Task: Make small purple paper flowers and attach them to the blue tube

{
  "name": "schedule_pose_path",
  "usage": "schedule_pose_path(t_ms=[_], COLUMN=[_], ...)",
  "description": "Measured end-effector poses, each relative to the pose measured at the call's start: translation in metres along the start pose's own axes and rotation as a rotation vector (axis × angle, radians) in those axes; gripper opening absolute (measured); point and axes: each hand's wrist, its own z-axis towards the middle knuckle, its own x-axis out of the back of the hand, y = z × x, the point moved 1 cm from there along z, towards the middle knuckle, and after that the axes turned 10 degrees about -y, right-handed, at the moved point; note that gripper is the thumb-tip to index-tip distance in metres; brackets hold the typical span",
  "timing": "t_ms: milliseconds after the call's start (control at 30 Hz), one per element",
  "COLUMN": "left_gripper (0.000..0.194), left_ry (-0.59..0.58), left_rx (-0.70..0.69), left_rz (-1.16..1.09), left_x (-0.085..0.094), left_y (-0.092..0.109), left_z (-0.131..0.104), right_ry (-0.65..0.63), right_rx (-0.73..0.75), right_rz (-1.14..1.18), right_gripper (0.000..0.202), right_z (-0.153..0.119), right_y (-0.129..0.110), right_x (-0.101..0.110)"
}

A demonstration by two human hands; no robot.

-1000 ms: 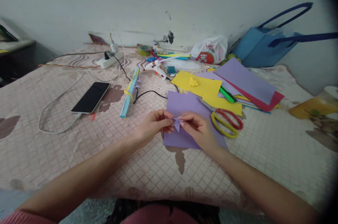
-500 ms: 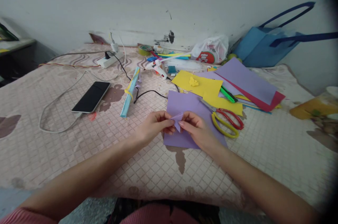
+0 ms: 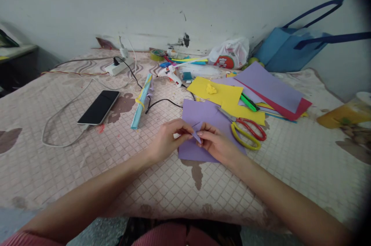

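Observation:
A small folded piece of purple paper [image 3: 197, 133] is pinched between my two hands. My left hand [image 3: 172, 136] grips its left side with thumb and forefinger. On the other side, the fingertips of my right hand [image 3: 216, 141] hold the paper's right part and its lower point. Both hands are just above a larger purple sheet [image 3: 193, 110] lying flat on the table. Scissors [image 3: 246, 134] with one red and one yellow handle lie to the right of my right hand, their blades over the purple sheet.
Left are a phone [image 3: 99, 107] on a white cable, a rolled light-blue paper stick [image 3: 140, 105] and a power strip [image 3: 119, 67]. Behind lie a glue gun [image 3: 171, 75], yellow paper [image 3: 228, 93], a green cutter [image 3: 249, 102] and purple sheets [image 3: 271, 85]. A cup [image 3: 344, 112] is far right.
The folded purple paper has turned in my fingers, its point now tilting more to the right. My left fingers have shifted along its edge. The view has moved slightly.

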Motion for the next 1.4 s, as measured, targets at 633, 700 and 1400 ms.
schedule_pose_path(t_ms=[633, 700, 1400], left_gripper=[0.006, 0.009, 0.014], left_ry=[0.045, 0.049, 0.1], left_rx=[0.032, 0.105, 0.171], left_rz=[-0.156, -0.293, -0.401], left_x=[0.003, 0.003, -0.011], left_y=[-0.006, -0.009, -0.007], left_z=[0.003, 0.003, 0.002], right_ry=[-0.078, -0.094, 0.051], right_rx=[0.038, 0.049, 0.158], right_rz=[-0.092, -0.105, -0.245], right_gripper=[0.015, 0.019, 0.023], right_z=[-0.003, -0.003, -0.003], right_y=[-0.002, -0.002, 0.003], right_x=[-0.002, -0.003, -0.006])
